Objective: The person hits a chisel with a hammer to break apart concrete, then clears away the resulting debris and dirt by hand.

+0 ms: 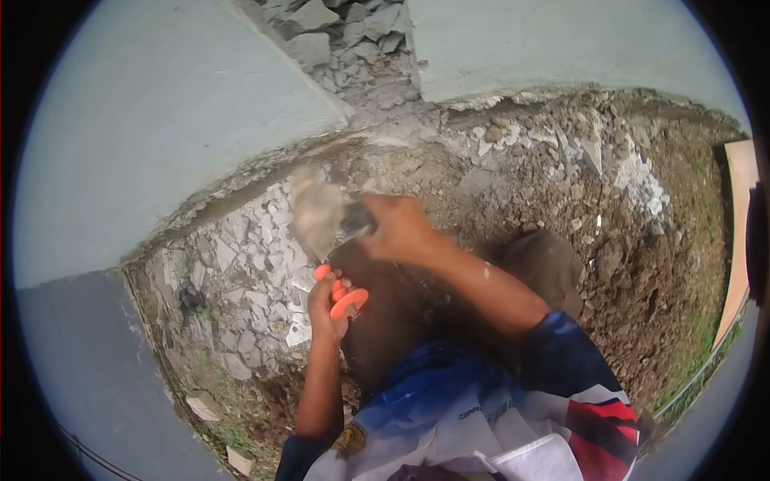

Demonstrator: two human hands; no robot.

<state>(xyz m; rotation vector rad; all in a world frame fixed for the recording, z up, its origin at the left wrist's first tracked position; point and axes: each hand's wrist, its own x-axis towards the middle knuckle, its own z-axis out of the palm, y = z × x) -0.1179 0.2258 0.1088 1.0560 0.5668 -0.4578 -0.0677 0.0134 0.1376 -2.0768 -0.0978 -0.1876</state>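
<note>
Right hand (399, 230) fisted tight on the dark handle of a hammer (319, 210), its head motion-blurred, dusty grey-tan, close to the foot of the wall (144, 120). Left hand (323, 303) sits just behind it, further from the wall, fingers wrapped round an orange-handled tool (346, 298): smooth plastic, rounded flange, working tip hidden. Along the wall's base lie plaster shards (241, 272), grey, flat, angular, cracked; out from the wall is lumpy brown soil (626, 264).

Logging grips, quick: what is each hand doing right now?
Left hand: closed on orange-handled tool.
Right hand: closed on blurred hammer-like tool.
</note>
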